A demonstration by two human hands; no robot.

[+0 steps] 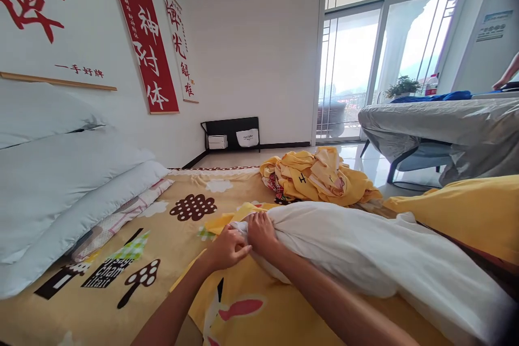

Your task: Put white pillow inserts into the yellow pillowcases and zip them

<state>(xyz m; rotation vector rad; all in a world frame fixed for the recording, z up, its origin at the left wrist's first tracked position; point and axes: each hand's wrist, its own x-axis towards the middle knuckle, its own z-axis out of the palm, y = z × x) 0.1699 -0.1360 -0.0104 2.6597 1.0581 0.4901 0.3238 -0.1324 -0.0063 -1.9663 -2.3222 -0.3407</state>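
Observation:
Both of my hands are close together near the middle of the bed, at the gathered end of a long white quilt (340, 238). My left hand (228, 247) is closed on the bunched white fabric at its tip. Right beside it, my right hand (261, 232) has its fingers curled round the same gathered end. The quilt stretches from there to the lower right. Under it lies a yellow printed cover (243, 292) with a pink and white pattern. What sits inside my fingers is partly hidden.
A crumpled yellow cloth heap (320, 175) lies at the bed's far edge. White pillows (73, 184) are stacked on the left over the tan patterned bedsheet (162, 248). At right are a yellow bundle (466, 216), a covered table (430, 119) and another person's hand (505, 78).

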